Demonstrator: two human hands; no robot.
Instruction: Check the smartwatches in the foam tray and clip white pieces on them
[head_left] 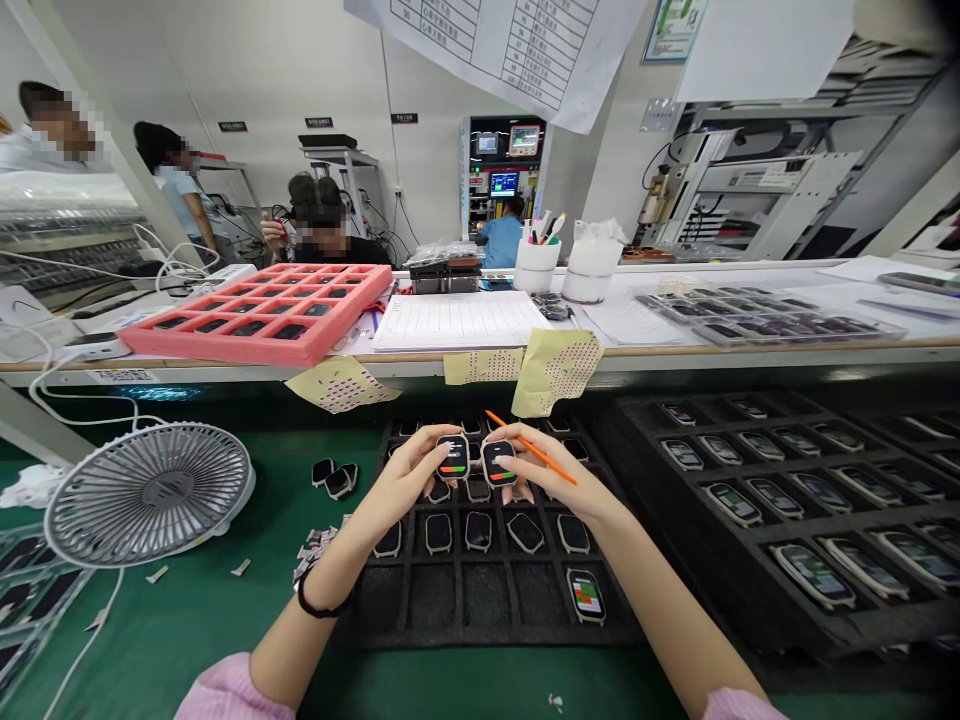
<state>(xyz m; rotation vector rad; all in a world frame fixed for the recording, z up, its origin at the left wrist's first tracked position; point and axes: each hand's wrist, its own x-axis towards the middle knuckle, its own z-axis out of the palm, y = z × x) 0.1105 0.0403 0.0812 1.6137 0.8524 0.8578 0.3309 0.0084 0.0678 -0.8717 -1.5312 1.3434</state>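
Over the tray (485,592), the left hand (409,470) gripped one watch (452,456) and the right hand (577,490) another watch (499,464), fingers closed about their edges. Both sat side by side, long axes pointing roughly away from the person; a pen (534,451) slanted across the right hand.

The watch in the left hand (411,470) and the watch in the right hand (499,463) had glossy, glass-like faces in smooth, metallic-looking cases. The black tray (461,597) beneath looked like matt, slightly rough foam, and the pink tray (300,347) looked like matt foam too. The fan (154,490) had a smooth grey plastic grille, the pencil (531,447) a smooth orange surface, and the yellow sheets (559,370) were matt, creased paper.
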